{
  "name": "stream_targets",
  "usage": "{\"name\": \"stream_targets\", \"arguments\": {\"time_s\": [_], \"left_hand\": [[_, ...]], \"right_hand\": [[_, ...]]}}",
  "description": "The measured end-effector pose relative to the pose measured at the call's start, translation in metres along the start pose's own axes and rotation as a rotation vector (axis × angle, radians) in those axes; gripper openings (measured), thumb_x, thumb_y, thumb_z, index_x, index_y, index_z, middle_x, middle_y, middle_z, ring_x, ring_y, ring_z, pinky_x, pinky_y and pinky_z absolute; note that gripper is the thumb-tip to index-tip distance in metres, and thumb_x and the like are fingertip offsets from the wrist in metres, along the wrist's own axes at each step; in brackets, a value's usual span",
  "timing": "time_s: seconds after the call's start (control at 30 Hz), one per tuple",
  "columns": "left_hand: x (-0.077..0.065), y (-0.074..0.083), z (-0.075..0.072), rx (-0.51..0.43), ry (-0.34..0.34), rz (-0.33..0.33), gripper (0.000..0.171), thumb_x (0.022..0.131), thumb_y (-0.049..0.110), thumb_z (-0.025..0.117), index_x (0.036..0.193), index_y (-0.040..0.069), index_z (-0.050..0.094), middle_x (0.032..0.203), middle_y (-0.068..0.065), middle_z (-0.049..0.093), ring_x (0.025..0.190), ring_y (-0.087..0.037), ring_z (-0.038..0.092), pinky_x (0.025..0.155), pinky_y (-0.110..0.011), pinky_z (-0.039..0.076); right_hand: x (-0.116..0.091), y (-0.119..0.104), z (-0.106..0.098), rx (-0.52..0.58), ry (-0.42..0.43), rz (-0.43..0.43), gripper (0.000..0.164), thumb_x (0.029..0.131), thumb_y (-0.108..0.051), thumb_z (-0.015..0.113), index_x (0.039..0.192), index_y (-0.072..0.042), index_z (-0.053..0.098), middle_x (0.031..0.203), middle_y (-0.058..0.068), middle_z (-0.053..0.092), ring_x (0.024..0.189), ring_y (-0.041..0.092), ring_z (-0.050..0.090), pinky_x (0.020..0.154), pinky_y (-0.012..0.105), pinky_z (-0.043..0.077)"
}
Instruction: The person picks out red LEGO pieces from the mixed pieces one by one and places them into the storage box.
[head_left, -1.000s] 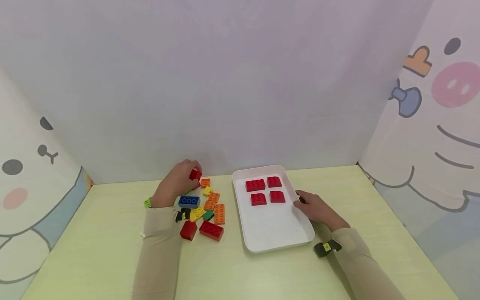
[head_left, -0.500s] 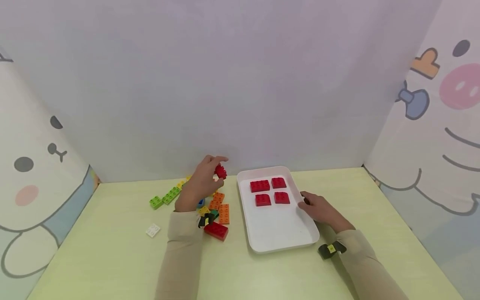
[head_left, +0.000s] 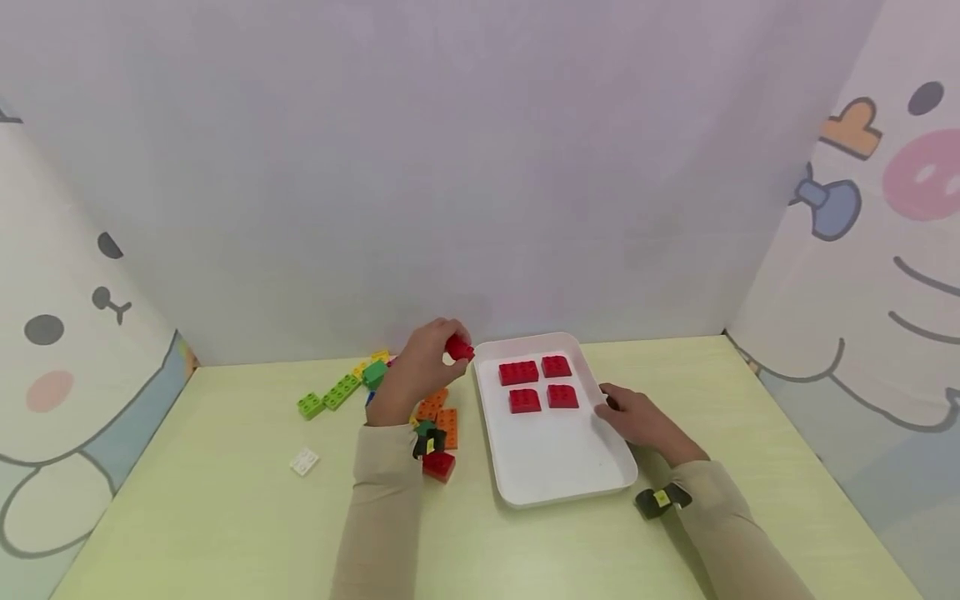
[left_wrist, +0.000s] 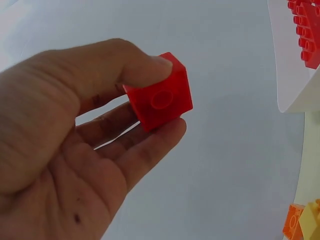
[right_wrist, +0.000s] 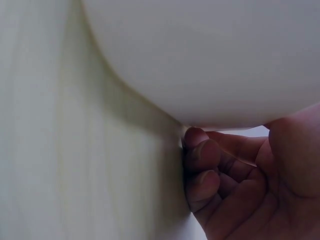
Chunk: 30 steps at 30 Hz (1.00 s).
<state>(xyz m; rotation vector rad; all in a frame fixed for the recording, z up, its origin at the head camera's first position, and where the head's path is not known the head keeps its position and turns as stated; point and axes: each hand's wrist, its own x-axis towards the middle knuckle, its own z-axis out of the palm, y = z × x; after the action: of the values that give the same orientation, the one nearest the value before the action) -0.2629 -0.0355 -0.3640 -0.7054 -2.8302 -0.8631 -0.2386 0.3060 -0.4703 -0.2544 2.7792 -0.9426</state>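
Observation:
My left hand (head_left: 420, 372) pinches a small red toy brick (head_left: 459, 347) beside the far left corner of the white tray (head_left: 558, 462). In the left wrist view, the thumb lies over the red brick (left_wrist: 181, 96) and the fingers support it from the other side; a round tube shows on its underside. Several red bricks (head_left: 519, 372) lie in two rows in the tray's far half. At the tray's right side, my right hand (head_left: 639, 419) grips the rim. The right wrist view has its curled fingers (right_wrist: 202, 155) tucked under the tray wall (right_wrist: 210, 75).
Left of the tray, a loose group holds orange bricks (head_left: 447, 427), a red brick (head_left: 439, 467), a green brick (head_left: 374, 374) and yellow ones, partly behind my left arm. Lime bricks (head_left: 342, 391) and a white brick (head_left: 304, 461) lie farther left. A pale wall (head_left: 480, 183) rises behind.
My left hand has lifted the red brick from the loose group and carried it right to the tray's far left corner. My right hand and the tray hold their place.

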Motion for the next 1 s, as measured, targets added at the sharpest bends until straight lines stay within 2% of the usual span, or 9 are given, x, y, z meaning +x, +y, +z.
{"name": "stream_targets", "arguments": {"time_s": [0.07,0.23,0.37,0.5,0.67,0.83,1.0], "left_hand": [[0.000,-0.001,0.001,0.001,-0.017,-0.003,0.031,0.078,0.015,0.073,0.103,0.014,0.054,0.103,0.000,0.054,0.095,-0.015,0.048,0.075,-0.024,0.048],[0.000,0.003,0.004,-0.038,-0.062,0.045,0.030,0.076,0.015,0.074,0.095,0.015,0.051,0.095,0.002,0.051,0.089,-0.015,0.048,0.070,-0.021,0.048],[0.004,0.013,0.011,-0.095,-0.050,0.066,0.030,0.075,0.014,0.075,0.090,0.016,0.049,0.092,0.004,0.051,0.086,-0.015,0.049,0.067,-0.020,0.048],[0.009,0.027,0.022,-0.144,-0.044,0.071,0.027,0.078,0.018,0.074,0.088,0.018,0.050,0.095,0.005,0.052,0.086,-0.016,0.051,0.069,-0.017,0.047],[0.012,0.041,0.032,-0.142,-0.061,0.085,0.024,0.079,0.024,0.073,0.086,0.020,0.050,0.103,0.004,0.053,0.092,-0.014,0.050,0.073,-0.015,0.045],[0.012,0.045,0.034,-0.124,-0.063,0.080,0.024,0.079,0.024,0.074,0.085,0.021,0.051,0.112,0.003,0.055,0.096,-0.012,0.050,0.076,-0.014,0.045],[0.011,0.049,0.036,-0.137,-0.060,0.084,0.023,0.080,0.025,0.073,0.087,0.022,0.051,0.110,0.005,0.057,0.094,-0.012,0.051,0.074,-0.014,0.045]], "right_hand": [[0.000,0.000,0.000,0.003,-0.002,0.005,0.050,0.095,-0.026,0.050,0.135,0.002,0.039,0.118,0.020,0.054,0.093,0.025,0.053,0.083,0.044,0.047],[0.001,0.002,0.002,0.011,-0.011,0.019,0.050,0.095,-0.027,0.050,0.135,0.001,0.039,0.120,0.019,0.054,0.093,0.025,0.053,0.084,0.044,0.047],[0.000,0.002,0.001,0.015,-0.013,0.020,0.052,0.095,-0.028,0.050,0.136,0.001,0.038,0.122,0.021,0.053,0.095,0.026,0.053,0.086,0.045,0.047],[0.001,0.002,0.001,0.010,-0.009,0.021,0.052,0.095,-0.028,0.049,0.137,0.001,0.037,0.123,0.020,0.053,0.096,0.026,0.053,0.087,0.046,0.046],[0.001,0.004,0.002,0.009,-0.004,0.022,0.053,0.095,-0.029,0.050,0.137,0.001,0.037,0.124,0.021,0.052,0.097,0.027,0.052,0.087,0.047,0.046],[0.000,0.003,0.002,0.010,0.000,0.024,0.053,0.095,-0.028,0.050,0.137,0.001,0.036,0.125,0.021,0.051,0.098,0.027,0.052,0.088,0.047,0.045],[-0.001,0.003,0.002,0.007,0.005,0.015,0.051,0.095,-0.028,0.050,0.136,0.000,0.038,0.121,0.019,0.053,0.094,0.026,0.052,0.086,0.045,0.047]]}}
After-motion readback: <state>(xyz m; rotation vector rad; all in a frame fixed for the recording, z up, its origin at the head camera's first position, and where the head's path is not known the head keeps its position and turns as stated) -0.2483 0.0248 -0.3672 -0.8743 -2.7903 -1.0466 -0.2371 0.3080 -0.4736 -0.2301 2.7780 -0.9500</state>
